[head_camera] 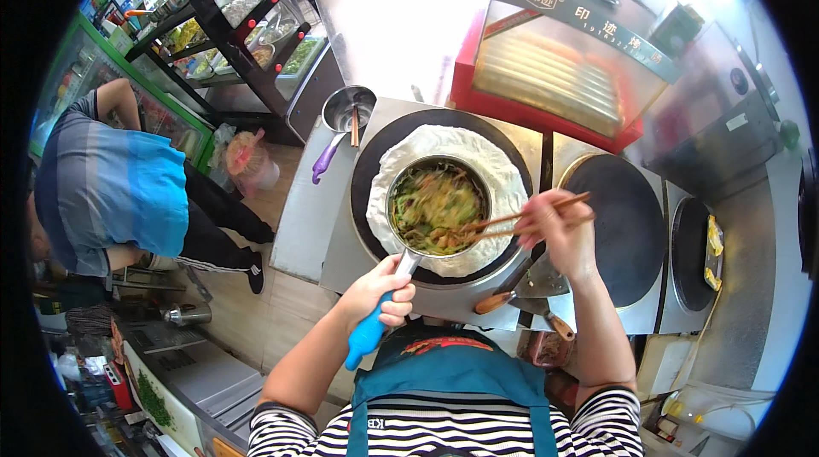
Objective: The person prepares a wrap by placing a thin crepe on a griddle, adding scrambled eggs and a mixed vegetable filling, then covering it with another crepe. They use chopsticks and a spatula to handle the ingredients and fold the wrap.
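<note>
My left hand grips the blue-and-metal handle of a round metal pan, held over a thin pale flatbread on a round black griddle. Inside the pan lies a mix of shredded vegetables and yellowish egg-like food, partly blurred. Wooden chopsticks are in my right hand, their tips in the food near the pan's right side. Below the right hand lie a wide metal scraper and another wooden-handled tool.
Right of the griddle stand a second round griddle and a smaller one. Behind is a red-framed roller grill. A purple-handled metal ladle or pan holding chopsticks sits at upper left. A person bends at the left by a green-framed fridge.
</note>
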Motion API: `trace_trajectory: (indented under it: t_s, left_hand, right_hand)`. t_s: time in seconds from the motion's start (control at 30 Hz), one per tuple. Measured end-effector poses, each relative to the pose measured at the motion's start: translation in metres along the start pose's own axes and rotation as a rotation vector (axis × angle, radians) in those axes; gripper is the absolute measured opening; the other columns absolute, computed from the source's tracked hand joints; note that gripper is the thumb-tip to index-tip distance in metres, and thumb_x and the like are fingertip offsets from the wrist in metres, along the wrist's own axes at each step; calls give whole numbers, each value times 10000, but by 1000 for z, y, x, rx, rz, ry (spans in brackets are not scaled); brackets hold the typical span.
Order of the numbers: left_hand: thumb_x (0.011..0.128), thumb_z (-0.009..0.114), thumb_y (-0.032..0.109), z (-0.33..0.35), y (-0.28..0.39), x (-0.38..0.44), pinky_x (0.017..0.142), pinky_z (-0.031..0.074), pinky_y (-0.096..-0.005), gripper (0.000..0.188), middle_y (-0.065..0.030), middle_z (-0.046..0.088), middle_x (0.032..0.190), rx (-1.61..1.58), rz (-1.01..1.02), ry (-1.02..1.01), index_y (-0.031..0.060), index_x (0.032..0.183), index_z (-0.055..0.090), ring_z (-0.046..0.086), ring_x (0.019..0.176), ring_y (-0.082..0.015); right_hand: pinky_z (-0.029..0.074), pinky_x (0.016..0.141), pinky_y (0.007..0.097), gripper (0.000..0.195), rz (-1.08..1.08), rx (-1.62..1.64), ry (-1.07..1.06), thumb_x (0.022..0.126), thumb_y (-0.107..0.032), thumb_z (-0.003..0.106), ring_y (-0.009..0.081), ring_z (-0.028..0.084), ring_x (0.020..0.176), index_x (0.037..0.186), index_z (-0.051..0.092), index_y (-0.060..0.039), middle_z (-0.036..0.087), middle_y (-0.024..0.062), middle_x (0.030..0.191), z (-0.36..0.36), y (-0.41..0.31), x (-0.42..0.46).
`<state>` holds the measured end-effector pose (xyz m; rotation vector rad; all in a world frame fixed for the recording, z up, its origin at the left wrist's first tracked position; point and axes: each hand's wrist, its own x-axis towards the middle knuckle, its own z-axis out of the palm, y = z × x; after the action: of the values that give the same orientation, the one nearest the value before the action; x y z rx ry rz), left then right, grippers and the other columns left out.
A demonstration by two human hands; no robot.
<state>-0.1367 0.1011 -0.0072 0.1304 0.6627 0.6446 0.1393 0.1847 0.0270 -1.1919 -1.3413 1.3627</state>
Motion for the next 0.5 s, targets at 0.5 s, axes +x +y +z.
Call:
trace_trajectory:
  t_s: [0.5]
  left_hand:
    - [962, 456, 122, 7, -8, 18, 384, 292, -207, 443, -17, 376, 710, -55, 34, -35, 236, 1352, 279, 336, 486, -83]
  right_hand:
    - [459, 504, 194, 154, -46, -97, 144, 949, -88, 541, 68, 570, 567, 844, 604, 5, 617, 46, 702, 8, -23, 2]
